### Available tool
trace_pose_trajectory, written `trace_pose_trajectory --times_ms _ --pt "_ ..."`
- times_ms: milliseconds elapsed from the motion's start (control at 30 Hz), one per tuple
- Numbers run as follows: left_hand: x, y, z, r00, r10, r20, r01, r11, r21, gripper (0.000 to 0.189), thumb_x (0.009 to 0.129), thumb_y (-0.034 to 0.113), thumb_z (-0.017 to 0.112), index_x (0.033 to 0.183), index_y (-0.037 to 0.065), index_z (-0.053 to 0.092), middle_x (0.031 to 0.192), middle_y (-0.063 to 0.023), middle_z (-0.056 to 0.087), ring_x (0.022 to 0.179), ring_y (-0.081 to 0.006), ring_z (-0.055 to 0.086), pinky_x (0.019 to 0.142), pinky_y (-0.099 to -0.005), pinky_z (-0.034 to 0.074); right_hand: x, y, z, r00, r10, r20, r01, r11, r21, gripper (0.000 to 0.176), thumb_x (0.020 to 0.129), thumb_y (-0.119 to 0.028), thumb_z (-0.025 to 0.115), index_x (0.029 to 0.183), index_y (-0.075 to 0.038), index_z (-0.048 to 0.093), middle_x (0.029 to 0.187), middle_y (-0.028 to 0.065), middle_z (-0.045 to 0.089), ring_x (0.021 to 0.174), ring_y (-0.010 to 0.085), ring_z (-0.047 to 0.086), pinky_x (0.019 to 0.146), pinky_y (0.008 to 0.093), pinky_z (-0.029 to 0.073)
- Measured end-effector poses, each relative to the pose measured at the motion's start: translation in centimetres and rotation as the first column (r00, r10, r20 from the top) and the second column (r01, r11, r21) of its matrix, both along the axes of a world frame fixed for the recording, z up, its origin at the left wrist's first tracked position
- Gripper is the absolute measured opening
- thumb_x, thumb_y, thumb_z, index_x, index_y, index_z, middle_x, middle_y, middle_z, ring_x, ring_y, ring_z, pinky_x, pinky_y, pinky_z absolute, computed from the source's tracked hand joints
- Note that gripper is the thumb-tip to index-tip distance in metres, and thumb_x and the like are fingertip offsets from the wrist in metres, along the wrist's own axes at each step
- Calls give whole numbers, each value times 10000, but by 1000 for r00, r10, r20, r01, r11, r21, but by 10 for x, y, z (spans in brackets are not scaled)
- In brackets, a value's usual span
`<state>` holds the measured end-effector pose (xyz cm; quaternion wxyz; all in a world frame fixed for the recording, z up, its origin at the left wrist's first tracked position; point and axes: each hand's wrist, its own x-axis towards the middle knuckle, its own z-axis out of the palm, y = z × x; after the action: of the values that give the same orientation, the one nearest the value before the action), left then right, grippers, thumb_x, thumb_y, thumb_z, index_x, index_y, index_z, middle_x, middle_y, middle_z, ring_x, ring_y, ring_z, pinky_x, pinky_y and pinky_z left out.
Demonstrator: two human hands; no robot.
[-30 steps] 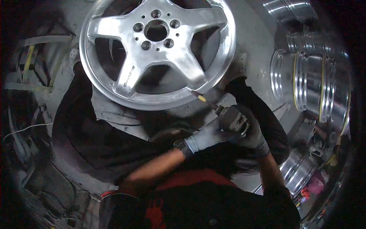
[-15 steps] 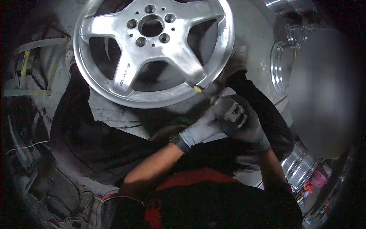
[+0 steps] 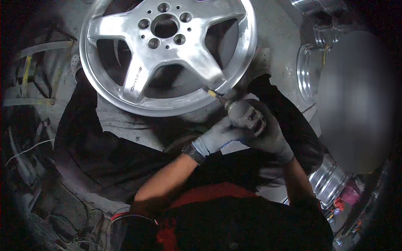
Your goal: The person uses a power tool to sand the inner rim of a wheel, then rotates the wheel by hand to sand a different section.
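The silver five-spoke wheel rim (image 3: 138, 109) lies face up before me, with AMG lettering on one spoke. Both gloved hands grip a die grinder (image 3: 244, 113), a grey handheld tool with a narrow, yellow-banded tip (image 3: 212, 93). That tip reaches the inner edge of the rim by the lower right spoke; whether it touches is hard to tell. My left hand (image 3: 220, 134) is closed around the tool's lower left side. Wrapped over its right side is my right hand (image 3: 272, 131). The gloves hide parts of the tool body.
My legs in dark trousers (image 3: 289, 113) flank the wheel. More polished rims stand on the right, one upright (image 3: 307, 75) and another lower down (image 3: 328, 180). A taped frame (image 3: 46, 48) is at the left, and a thin pale cable (image 3: 31, 149) runs below it.
Both hands and the die grinder have shifted slightly left and up. Its tip has moved a little left along the rim's inner edge. In view, the wheel sits slightly higher.
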<state>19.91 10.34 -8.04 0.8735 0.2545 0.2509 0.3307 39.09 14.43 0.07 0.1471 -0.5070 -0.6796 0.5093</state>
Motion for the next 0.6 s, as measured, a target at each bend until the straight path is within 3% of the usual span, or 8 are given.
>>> trace_pose_trajectory --times_ms 100,133,200,267,333,367,433,600 --pt "24 -9 0 939 202 278 -127 955 -267 705 930 -19 655 1545 46 317 1510 -113 451 1373 -222 456 1132 -375 419 0 -5 16 999 -34 13 35 997 -73 896 717 -212 913 1430 2 415 1274 141 624 1173 234 613 990 369 517" --pt "22 -6 5 938 203 280 -126 955 -269 705 930 -19 655 1545 46 317 1510 -113 451 1373 -222 456 1132 -375 419 -2 -7 22 996 -91 -17 88 989 -116 906 715 -212 913 1433 3 404 1276 135 623 1176 230 609 990 370 517" --pt "18 -1 16 996 69 57 -75 992 101 701 973 71 608 1573 51 245 1498 -126 453 1339 -235 493 1122 -379 428 -1 -7 21 993 -114 -20 110 985 -131 909 718 -206 909 1437 2 393 1277 129 619 1179 221 603 995 370 513" --pt "15 -4 10 991 128 36 -131 985 110 691 969 58 609 1566 45 262 1491 -127 462 1336 -233 495 1124 -377 426 3 -9 8 990 -137 -28 131 981 -146 912 722 -201 905 1441 1 382 1278 122 614 1181 211 597 1000 370 510" --pt "7 -6 10 982 190 13 -190 974 122 681 964 45 610 1559 38 279 1483 -128 472 1334 -231 496 1127 -375 425 2 -8 -12 954 -276 -116 202 879 -431 866 711 -182 895 1420 -58 414 1336 109 559 1233 233 559 1041 389 491" --pt "1 -4 15 989 146 10 -146 987 66 667 961 45 615 1550 35 301 1471 -127 486 1326 -227 503 1122 -373 429 -2 -6 -7 955 -272 -118 197 880 -431 866 711 -182 895 1420 -58 414 1336 109 559 1233 233 559 1041 389 491" --pt "-3 -2 14 994 105 7 -105 994 10 654 958 44 621 1540 31 323 1460 -126 500 1318 -224 509 1117 -371 432 -14 -3 10 999 -48 11 49 989 -141 843 728 -219 877 1421 -77 420 1357 102 548 1211 246 568 1043 386 491" --pt "-4 3 11 995 78 -65 -70 991 116 683 909 90 714 1501 20 381 1422 -127 537 1298 -218 525 1110 -366 438 1 -13 -12 998 -57 -38 53 994 -92 835 711 -194 881 1405 -77 432 1356 113 545 1206 232 576 1014 381 515"
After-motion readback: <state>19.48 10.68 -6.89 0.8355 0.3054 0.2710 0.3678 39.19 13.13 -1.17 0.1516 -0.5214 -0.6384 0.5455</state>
